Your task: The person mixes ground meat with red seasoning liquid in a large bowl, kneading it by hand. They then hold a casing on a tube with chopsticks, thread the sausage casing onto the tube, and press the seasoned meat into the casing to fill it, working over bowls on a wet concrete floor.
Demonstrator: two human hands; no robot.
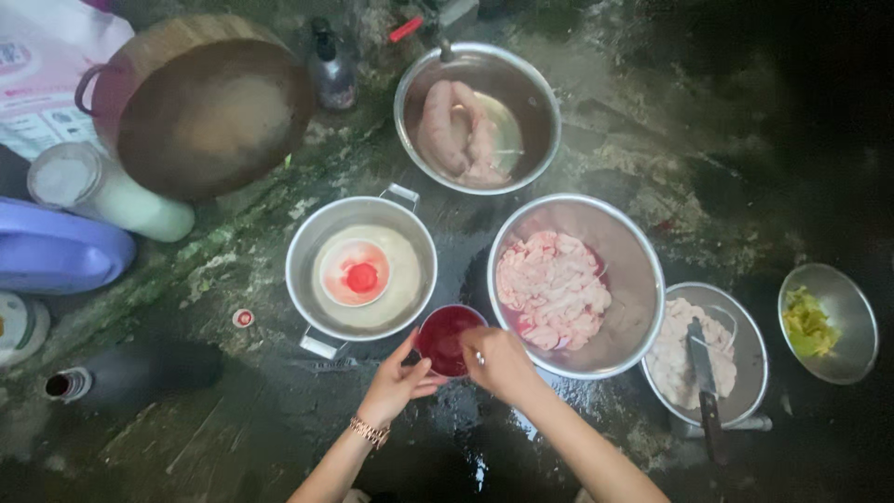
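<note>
Left hand [396, 380] fingers curl loosely against the small bowl of red liquid [447, 337] — thumb up at its rim. Right hand [498, 361] fingers clench the bowl's opposite edge. Bowl sits between pot [307, 279] at ten o'clock and meat basin [633, 270] at two o'clock — on wet floor [233, 428].

Two bare forearms come in from the bottom edge, below the red cup [448, 337]; no sleeves show on either. The left hand [396, 384] has a gold-toned link bracelet [370, 431] at its wrist; the right hand [500, 363] wears nothing visible.
</note>
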